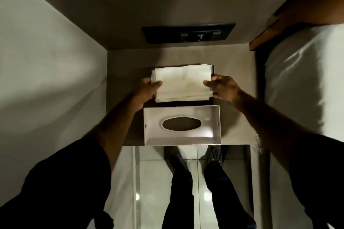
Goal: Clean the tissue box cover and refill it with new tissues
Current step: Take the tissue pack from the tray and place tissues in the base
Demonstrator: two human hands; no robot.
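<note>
A white stack of tissues (183, 82) is held from both ends over a dark base (212, 69), of which only edges show behind and under the stack. My left hand (149, 89) grips the stack's left end, thumb on top. My right hand (222, 87) grips its right end. Just in front of the stack lies the white tissue box cover (181, 136), with its open inside facing up and an oval slot in its middle. The cover sits at the front edge of the small shelf (121, 98).
Walls close in the shelf at the left and back. A dark switch panel (188, 33) is on the back wall. A bed with white bedding (305, 83) and a wooden headboard (297, 5) lies at the right. Below the shelf edge are my legs and shoes on glossy floor tiles.
</note>
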